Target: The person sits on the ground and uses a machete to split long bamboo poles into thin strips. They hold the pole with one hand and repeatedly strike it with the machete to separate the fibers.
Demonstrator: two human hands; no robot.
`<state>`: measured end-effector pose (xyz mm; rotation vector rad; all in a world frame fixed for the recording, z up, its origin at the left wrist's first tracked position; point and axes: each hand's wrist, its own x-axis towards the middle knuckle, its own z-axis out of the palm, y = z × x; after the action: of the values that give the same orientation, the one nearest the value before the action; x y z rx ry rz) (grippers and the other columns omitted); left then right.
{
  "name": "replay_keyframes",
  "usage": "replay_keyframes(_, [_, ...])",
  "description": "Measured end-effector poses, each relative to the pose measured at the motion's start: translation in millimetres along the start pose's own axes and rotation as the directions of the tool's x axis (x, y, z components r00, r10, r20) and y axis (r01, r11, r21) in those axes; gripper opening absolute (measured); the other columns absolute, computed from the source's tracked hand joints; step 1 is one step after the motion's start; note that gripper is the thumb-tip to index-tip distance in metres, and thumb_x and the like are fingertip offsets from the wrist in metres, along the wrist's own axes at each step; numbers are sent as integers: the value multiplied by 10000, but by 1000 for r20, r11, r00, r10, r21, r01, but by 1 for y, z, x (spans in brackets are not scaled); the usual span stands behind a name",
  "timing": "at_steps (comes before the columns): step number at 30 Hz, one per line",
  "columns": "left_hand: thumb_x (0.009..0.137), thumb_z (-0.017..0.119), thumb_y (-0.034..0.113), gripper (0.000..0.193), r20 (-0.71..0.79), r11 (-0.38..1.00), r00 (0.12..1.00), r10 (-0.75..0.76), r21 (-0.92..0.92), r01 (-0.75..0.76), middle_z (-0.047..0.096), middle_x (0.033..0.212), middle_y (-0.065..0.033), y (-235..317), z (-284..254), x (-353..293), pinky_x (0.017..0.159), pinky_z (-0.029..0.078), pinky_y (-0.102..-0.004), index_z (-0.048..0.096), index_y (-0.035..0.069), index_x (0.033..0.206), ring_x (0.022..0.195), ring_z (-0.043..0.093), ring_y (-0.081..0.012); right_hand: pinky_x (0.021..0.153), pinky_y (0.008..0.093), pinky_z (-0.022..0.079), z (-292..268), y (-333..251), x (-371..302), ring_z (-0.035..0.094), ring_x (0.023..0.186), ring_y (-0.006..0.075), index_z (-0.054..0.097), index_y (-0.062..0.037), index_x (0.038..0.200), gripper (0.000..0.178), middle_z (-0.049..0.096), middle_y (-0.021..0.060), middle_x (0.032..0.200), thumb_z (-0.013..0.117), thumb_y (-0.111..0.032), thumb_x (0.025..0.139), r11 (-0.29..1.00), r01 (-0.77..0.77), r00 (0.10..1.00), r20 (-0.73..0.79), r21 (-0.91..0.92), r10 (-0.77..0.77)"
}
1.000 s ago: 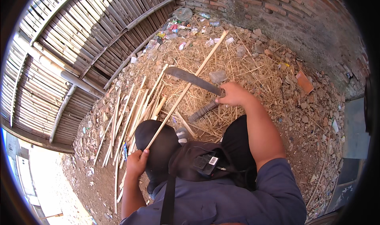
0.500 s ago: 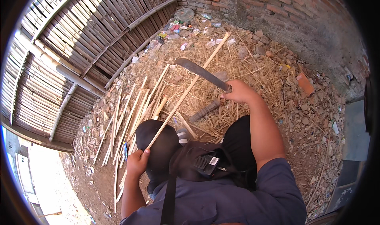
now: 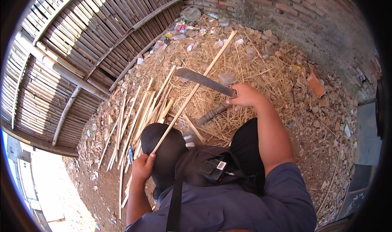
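Note:
My left hand (image 3: 143, 166) is closed around the near end of a long, pale bamboo strip (image 3: 189, 97). The strip slants away over my left knee toward the back of the straw. In my right hand (image 3: 247, 95) is a machete (image 3: 204, 81), gripped by its handle, which the fingers mostly hide. Its dark, broad blade points left and crosses the strip; whether the two touch I cannot tell. Below the right hand lies a dark, ridged, cylinder-shaped piece (image 3: 212, 114). Several split bamboo strips (image 3: 141, 117) lie in a loose pile left of my knee.
Straw-like shavings (image 3: 257, 79) cover the ground ahead. A slatted bamboo wall (image 3: 110, 27) rises at the left, a brick wall (image 3: 302, 23) at the back right. Litter (image 3: 179, 32) gathers in the far corner. A broken orange tile (image 3: 316, 85) lies among rubble at the right.
The machete blade has shifted slightly left and down along the strip, tilting a little flatter. My left hand still holds the strip in nearly the same place.

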<state>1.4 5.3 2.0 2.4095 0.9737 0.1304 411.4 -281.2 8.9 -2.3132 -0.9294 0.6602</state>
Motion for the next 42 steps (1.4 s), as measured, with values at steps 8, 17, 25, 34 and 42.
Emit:
replay_keyframes(8, [953,640,527,617,4,1000,1000,-11,-3,11,540,594,-195,-8,3,2,551,404,-453,525,-8,668,547,512,-321,756,400,527,-5,-15,-7,704,832,282,716,-22,1020,377,715,158,886,810,-320,809,997,-50,999,3,51,50])
replay_keyframes(17, [958,634,521,612,3,1000,1000,3,-11,-3,539,593,-197,-2,0,0,550,402,-451,525,-6,666,549,517,-320,795,424,521,4,-12,-1,698,899,319,718,-29,1011,411,719,167,933,820,-360,791,994,68,996,62,-84,-63])
replay_keyframes(25, [955,636,516,608,1,1000,1000,19,20,-19,545,597,-205,-2,0,2,552,407,-460,531,-9,666,556,533,-342,844,405,529,-7,11,0,704,945,318,716,-4,1089,461,726,195,995,820,-348,802,997,-47,995,-85,56,52])
replay_keyframes(34, [955,631,527,611,13,1000,1000,-26,13,26,562,604,-200,3,-2,0,565,419,-455,543,-9,676,567,552,-334,766,412,525,6,-14,-3,699,859,301,700,-17,1011,414,709,155,885,827,-342,789,993,87,995,57,-81,-82])
replay_keyframes(42, [954,629,534,608,14,999,999,-29,35,29,564,604,-200,3,-1,0,566,422,-458,547,-3,681,567,555,-337,744,393,533,0,5,-2,706,816,275,713,-12,1025,409,721,157,897,829,-325,789,999,41,999,-22,-7,-41])
